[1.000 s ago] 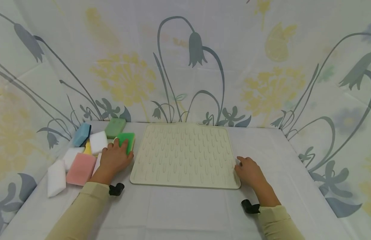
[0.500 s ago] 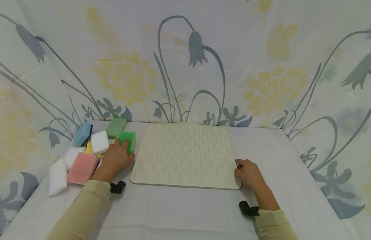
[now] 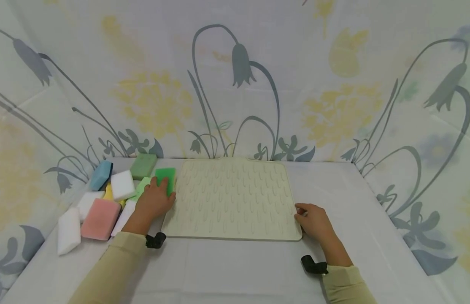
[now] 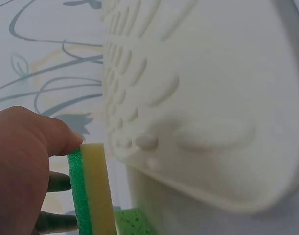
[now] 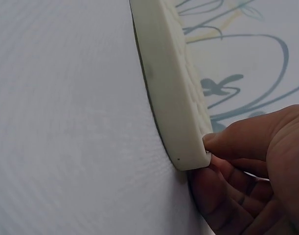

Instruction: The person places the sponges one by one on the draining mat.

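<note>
My left hand (image 3: 154,203) pinches a green-and-yellow scouring sponge (image 3: 166,176) at the left edge of a cream drying mat (image 3: 235,198) with raised oval ridges. In the left wrist view, the thumb lies at the upper end of the sponge (image 4: 96,188), its green scouring face toward the hand and its yellow foam toward the mat. My right hand (image 3: 314,220) grips the mat's right edge. Seen from the right wrist, the thumb sits on top of the mat's rim (image 5: 176,107) while curled fingers reach below it.
Left of the mat lies a loose heap: a pink sponge (image 3: 101,219), white foam blocks (image 3: 122,185), a blue sponge (image 3: 100,175), a darker green pad (image 3: 143,166) and a light green piece (image 3: 141,188). A flowered cloth hangs behind the white-covered table (image 3: 235,270).
My left hand has moved the sponge right to the mat's left edge, uncovering the light green piece. My right hand's extended finger has drawn in, and thumb and fingers now hold the mat's edge.
</note>
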{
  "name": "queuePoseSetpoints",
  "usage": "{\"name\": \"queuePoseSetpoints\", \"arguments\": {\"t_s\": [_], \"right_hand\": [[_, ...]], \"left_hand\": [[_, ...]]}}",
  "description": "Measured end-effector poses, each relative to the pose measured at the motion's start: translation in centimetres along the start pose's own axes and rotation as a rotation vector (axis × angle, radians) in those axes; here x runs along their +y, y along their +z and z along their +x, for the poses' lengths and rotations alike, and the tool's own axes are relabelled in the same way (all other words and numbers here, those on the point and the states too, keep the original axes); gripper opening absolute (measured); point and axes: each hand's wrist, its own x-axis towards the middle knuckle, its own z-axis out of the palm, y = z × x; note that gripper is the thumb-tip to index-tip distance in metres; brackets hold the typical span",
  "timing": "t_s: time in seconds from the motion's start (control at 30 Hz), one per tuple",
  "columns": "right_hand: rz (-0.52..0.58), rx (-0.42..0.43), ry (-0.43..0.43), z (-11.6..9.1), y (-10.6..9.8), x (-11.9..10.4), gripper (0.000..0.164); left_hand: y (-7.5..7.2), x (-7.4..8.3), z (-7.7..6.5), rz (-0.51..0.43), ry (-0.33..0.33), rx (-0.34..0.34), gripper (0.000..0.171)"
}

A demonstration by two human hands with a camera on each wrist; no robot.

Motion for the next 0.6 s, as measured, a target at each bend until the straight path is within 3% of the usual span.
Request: {"name": "queuePoseSetpoints", "arguments": {"t_s": [0.6], "right_hand": [[0.071, 0.022, 0.032, -0.1, 0.4, 0.3, 0.04]], "left_hand": [[1.0, 4.1, 1.1, -0.043, -0.006, 0.006, 0.062]]}}
